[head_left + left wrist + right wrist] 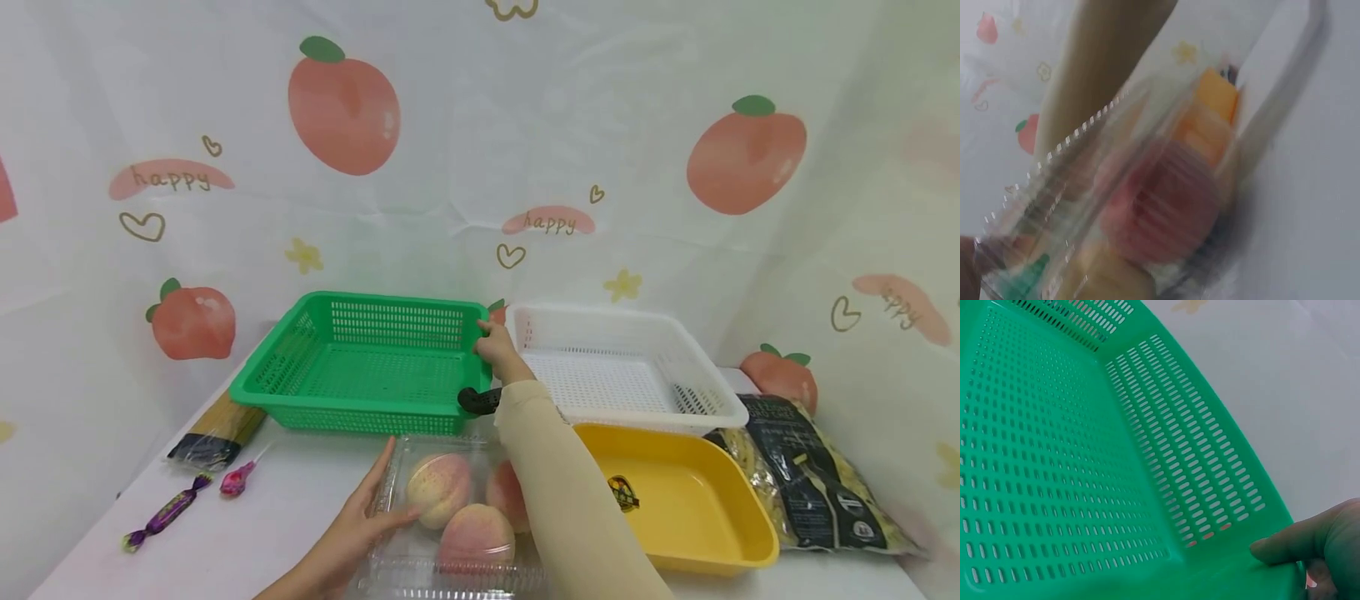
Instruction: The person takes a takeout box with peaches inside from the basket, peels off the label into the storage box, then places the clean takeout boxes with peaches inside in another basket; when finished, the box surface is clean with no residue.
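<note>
In the head view my left hand (341,533) holds the left side of a clear plastic clamshell box (401,554), thumb over its top. Inside are peaches (477,535), partly hidden by my right sleeve. The left wrist view is blurred, with a reddish peach (1160,200) showing through the box's ribbed wall (1054,169). My right arm reaches across the box. At the far right corner of a green perforated basket (352,408), my right hand (498,350) grips the rim. Close up in the right wrist view, the right thumb (1279,547) lies over that rim.
A white basket (697,358) stands right of the green one, a yellow basin (690,508) in front of it. Bagged pasta (817,483) lies far right. At left lie a noodle pack (217,429), a lollipop (237,481) and a purple-wrapped candy (168,512). A black handle (478,401) shows beside my sleeve.
</note>
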Demonstrator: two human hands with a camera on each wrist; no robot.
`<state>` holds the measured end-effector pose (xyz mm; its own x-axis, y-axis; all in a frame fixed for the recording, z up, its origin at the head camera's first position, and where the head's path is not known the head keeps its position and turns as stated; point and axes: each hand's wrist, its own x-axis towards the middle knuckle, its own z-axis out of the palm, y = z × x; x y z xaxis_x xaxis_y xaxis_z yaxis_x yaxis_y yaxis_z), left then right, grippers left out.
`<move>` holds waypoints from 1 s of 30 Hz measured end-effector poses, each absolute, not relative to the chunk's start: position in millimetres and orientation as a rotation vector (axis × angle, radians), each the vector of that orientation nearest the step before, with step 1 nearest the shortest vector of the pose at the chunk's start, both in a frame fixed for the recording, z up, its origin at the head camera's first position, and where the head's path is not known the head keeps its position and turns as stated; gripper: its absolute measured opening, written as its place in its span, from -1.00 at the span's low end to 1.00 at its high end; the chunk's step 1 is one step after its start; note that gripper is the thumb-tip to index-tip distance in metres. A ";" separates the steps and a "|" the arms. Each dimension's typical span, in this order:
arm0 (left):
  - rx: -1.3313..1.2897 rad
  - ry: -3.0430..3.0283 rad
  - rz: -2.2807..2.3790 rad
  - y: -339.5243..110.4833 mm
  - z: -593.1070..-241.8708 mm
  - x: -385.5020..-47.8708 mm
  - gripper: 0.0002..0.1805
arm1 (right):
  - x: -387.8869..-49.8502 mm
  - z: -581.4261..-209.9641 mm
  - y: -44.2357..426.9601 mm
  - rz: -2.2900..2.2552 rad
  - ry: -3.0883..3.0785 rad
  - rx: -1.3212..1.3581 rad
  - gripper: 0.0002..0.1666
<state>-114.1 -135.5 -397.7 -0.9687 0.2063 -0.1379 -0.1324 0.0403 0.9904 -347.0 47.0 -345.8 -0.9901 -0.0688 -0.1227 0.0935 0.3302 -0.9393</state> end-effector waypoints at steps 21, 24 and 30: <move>0.002 2.015 2.128 -150.5 -401.4 -97.9 -0.20 | -344.8 -345.2 46.5 -1.743 2.456 0.015 -0.22; -0.008 1.991 2.120 -161.4 -403.5 -95.1 -0.22 | -345.0 -345.0 46.3 -1.754 2.448 0.022 -0.22; -0.075 1.960 2.094 -185.6 -408.7 -88.0 -0.30 | -345.8 -345.7 46.5 -1.756 2.456 0.022 -0.21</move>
